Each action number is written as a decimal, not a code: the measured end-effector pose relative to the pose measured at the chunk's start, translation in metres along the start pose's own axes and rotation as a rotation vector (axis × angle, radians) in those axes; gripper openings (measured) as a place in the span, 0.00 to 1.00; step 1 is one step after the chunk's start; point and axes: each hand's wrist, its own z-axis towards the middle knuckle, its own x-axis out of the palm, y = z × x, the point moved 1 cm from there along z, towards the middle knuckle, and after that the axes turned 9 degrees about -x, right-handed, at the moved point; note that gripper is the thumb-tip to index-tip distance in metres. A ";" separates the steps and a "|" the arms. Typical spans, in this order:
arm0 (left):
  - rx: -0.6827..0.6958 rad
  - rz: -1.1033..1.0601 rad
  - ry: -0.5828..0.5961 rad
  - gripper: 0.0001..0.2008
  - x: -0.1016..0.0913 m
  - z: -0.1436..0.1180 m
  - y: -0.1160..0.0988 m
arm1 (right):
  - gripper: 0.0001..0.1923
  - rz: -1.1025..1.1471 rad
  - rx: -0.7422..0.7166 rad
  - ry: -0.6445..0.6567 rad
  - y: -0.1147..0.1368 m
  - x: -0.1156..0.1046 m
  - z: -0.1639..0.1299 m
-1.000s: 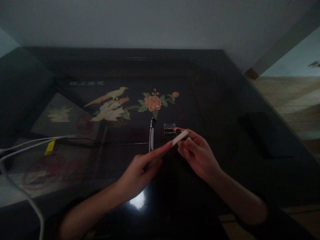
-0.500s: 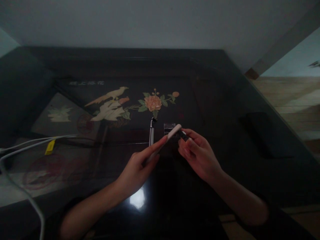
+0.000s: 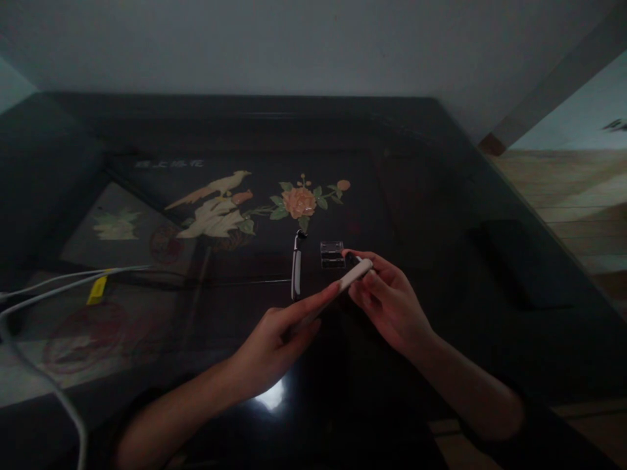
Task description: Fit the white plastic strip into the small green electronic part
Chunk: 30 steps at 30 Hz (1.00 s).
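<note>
White stick (image 3: 343, 287), slim and pale, sat between both hands above the dark glossy table (image 3: 441, 170). The left hand (image 3: 274, 343) pinched its near end, forefinger laid along it; that end was hidden in the fingers. The right hand (image 3: 386, 303) closed round the far tip, where something small and dark showed, too dim to make out. Just beyond the right hand lay a little clear box (image 3: 332, 254), and just beyond the left a thin black-and-white handle (image 3: 296, 271). White cables (image 3: 59, 284) ran well off to the left hand's side, cut off at the edge.
</note>
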 end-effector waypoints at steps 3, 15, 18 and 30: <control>0.021 0.015 0.007 0.27 0.000 0.000 0.000 | 0.17 -0.004 -0.007 0.006 -0.001 0.000 0.000; -0.030 -0.045 -0.060 0.25 -0.004 0.007 0.004 | 0.16 0.035 0.018 0.016 -0.003 -0.002 0.000; -0.050 -0.054 -0.086 0.25 -0.005 0.008 0.004 | 0.16 0.051 0.002 0.030 -0.003 -0.002 0.000; -0.028 -0.039 -0.059 0.26 -0.001 0.005 0.004 | 0.16 0.042 0.005 0.022 -0.002 -0.001 0.001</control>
